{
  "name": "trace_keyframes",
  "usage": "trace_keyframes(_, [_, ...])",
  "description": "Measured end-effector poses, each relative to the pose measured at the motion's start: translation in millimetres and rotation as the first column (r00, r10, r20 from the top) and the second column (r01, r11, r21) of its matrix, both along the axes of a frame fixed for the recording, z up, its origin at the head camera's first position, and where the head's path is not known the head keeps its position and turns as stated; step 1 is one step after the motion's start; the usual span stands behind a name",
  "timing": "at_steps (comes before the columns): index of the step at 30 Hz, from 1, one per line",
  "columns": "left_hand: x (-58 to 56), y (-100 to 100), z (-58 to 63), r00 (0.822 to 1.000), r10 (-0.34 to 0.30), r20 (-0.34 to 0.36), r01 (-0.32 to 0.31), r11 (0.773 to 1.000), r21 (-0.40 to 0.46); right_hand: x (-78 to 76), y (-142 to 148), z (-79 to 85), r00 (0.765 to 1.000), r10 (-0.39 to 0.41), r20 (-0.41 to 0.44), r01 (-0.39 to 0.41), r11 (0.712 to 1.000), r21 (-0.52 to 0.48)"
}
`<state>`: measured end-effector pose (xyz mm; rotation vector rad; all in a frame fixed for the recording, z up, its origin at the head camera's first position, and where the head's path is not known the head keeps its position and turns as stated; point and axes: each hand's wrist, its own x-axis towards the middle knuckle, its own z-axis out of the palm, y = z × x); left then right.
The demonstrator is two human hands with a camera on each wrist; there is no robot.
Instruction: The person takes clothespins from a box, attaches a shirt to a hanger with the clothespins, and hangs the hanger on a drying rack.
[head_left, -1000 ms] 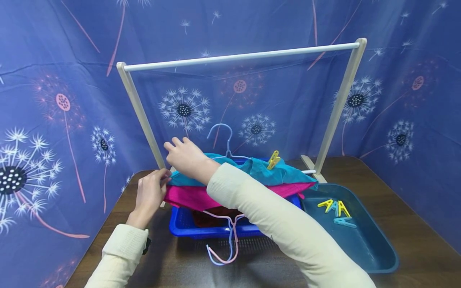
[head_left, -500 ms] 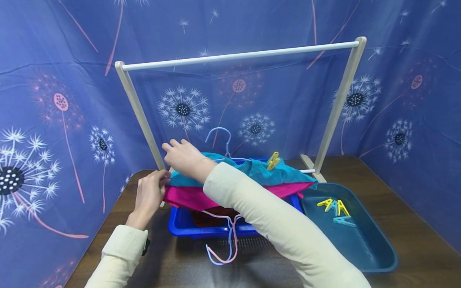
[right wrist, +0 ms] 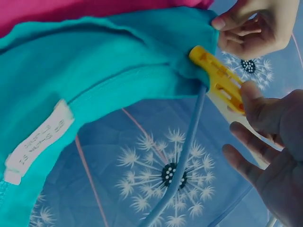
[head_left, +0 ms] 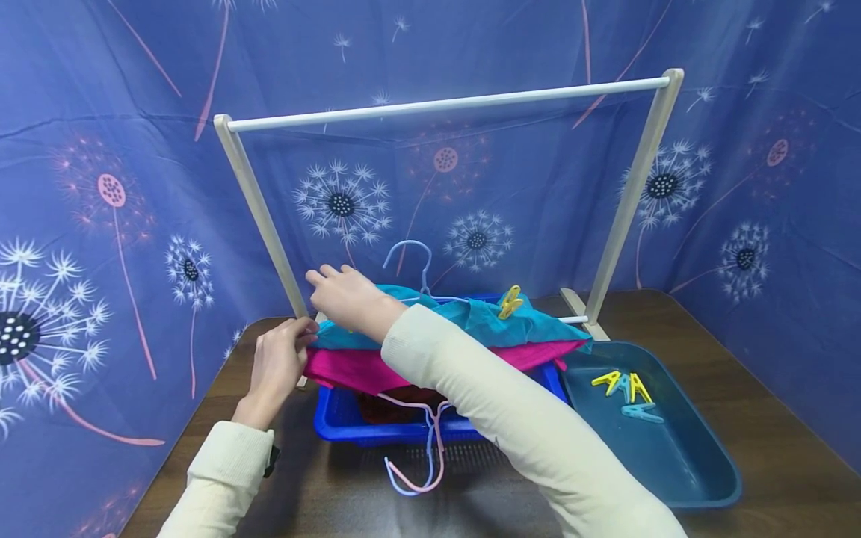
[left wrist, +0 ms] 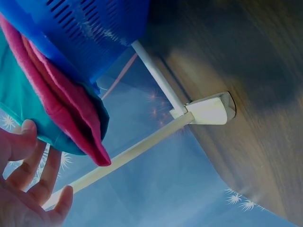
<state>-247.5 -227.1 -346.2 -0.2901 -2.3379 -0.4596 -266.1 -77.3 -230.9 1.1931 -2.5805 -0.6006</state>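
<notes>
A teal garment [head_left: 471, 317] with a white label [right wrist: 40, 139] is spread over a pink garment [head_left: 346, 368], both above a blue basket [head_left: 336, 427]. The blue hanger [head_left: 427, 273] runs along the teal fabric, its hook upward. My left hand [head_left: 277, 362] pinches the teal garment's left corner between thumb and fingers. Beside it, my right hand [head_left: 353, 299] pinches a yellow clothespin [right wrist: 217, 78], which sits on the fabric by the hanger's end in the right wrist view. Another yellow clothespin [head_left: 510, 302] is clipped to the garment's right side.
A wooden rack with a white rod [head_left: 444, 104] stands behind the basket. Pink and blue hangers [head_left: 433, 448] stick out over the basket's front. A dark tray [head_left: 699, 448] with several clothespins [head_left: 625, 388] sits at right on the table [head_left: 787, 418].
The hands and the garment stay nearly in place. The right hand has shifted very slightly, and a bit of yellow now shows beneath it.
</notes>
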Motion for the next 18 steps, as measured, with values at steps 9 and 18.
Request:
trace_keyframes(9, [-2.2,-1.9,-1.6,0.999,0.012,0.033,-0.012,1.0,-0.002,-4.0,4.6,-7.3,1.0,-0.027,-0.009,0.026,0.999,-0.034])
trace_keyframes(18, [-5.7,-0.5,0.1,0.999,0.006,0.05,-0.006,1.0,-0.005,-4.5,14.5,-13.3,0.998,-0.039,-0.051,0.036,0.997,-0.067])
